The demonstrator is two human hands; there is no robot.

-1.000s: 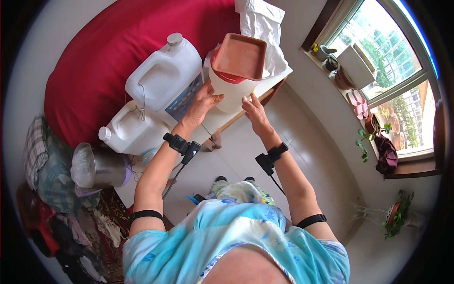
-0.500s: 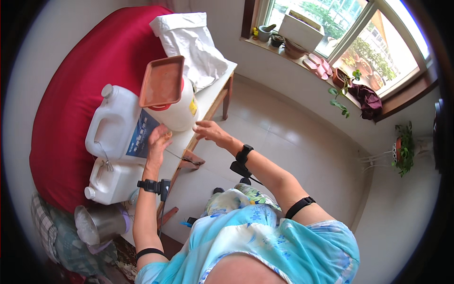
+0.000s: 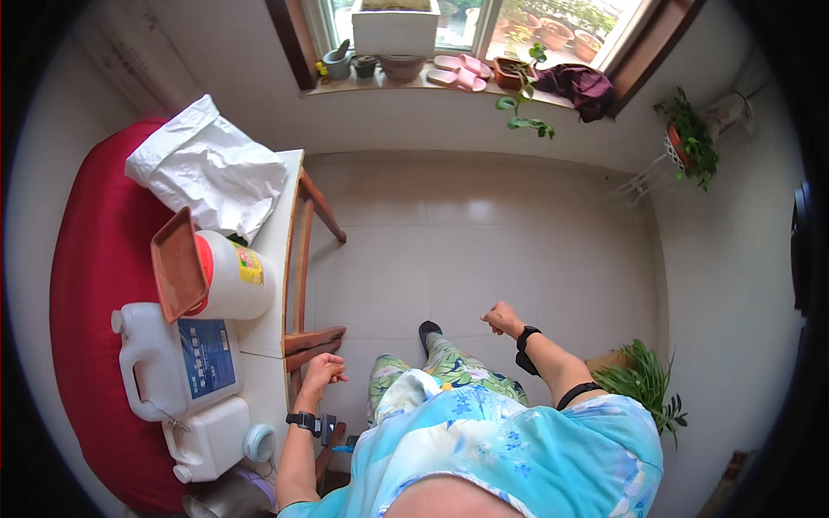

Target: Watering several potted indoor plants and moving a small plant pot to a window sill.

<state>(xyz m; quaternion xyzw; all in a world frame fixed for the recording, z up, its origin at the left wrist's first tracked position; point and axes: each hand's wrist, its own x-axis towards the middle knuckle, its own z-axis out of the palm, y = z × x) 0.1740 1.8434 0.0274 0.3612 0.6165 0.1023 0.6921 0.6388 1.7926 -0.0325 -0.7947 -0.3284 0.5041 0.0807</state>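
The left hand [image 3: 324, 376] is hanging just beside the table [image 3: 262, 335], its fingers bending loosely, slightly spread and pinching nothing. The right hand [image 3: 503, 320] is hovering well apart from it, over the tiled floor [image 3: 389, 259]; its fingers are curling inward, and I cannot tell whether the tips are meeting. The white tub [image 3: 231, 289] is standing on the table between a white bag [image 3: 211, 168] and a large white jug [image 3: 154, 363], carrying a brown tray [image 3: 179, 266] on its red lid [image 3: 205, 259]. It is wearing a yellow label [image 3: 250, 266], its print showing too small for reading. The large jug is displaying a blue label [image 3: 207, 358] with white printed characters. A smaller white jug [image 3: 211, 439] is sitting beside it.
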